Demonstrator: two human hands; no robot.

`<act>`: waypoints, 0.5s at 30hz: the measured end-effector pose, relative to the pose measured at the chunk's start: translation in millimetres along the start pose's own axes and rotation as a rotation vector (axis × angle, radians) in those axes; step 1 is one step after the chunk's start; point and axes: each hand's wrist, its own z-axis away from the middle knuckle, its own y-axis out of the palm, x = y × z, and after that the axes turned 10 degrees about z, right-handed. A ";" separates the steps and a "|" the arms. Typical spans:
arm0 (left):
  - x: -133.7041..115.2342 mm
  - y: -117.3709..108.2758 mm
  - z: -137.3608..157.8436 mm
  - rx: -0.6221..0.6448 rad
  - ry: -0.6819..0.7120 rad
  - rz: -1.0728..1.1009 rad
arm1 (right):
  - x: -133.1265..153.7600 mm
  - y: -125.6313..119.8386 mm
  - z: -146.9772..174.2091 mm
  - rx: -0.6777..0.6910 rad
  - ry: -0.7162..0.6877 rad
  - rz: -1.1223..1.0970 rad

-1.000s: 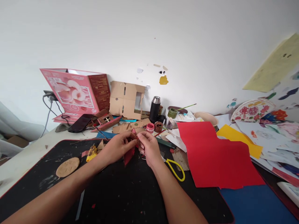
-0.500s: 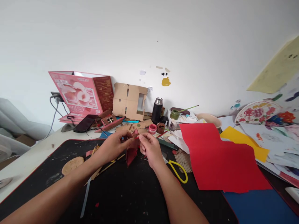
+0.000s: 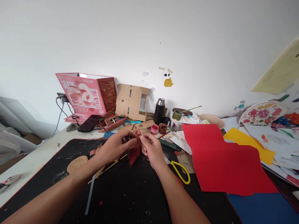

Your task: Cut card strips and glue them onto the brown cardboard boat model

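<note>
A small dark-red folded piece (image 3: 134,156), like painted cardboard with a pointed lower end, hangs between my hands above the black mat. My left hand (image 3: 120,143) is closed on its upper part from the left, thumb and fingers pinched. Against the same upper edge, my right hand (image 3: 151,149) makes a pinch, its other fingers curled in; whatever lies between those fingertips is too small and hidden to name. Yellow-handled scissors (image 3: 181,171) rest right of my right wrist. A round tan disc (image 3: 77,164) lies beyond my left forearm.
Red paper (image 3: 224,161) covers the right side, over a blue sheet (image 3: 259,205). Behind my hands stand paint jars (image 3: 154,129), a black flask (image 3: 159,111) and a cardboard panel (image 3: 123,104). A phone (image 3: 90,123) and pink box (image 3: 86,93) are back left. Thin strips (image 3: 90,194) litter the mat (image 3: 126,199).
The whole view has shifted slightly, so things sit a little further right. Both hands stay together at the dark-red piece. A bright red sliver between the fingertips is now mostly hidden.
</note>
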 end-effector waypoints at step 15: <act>-3.0 -1.4 1.2 0.017 -0.050 -0.025 | 1.5 4.7 2.7 0.041 0.007 0.026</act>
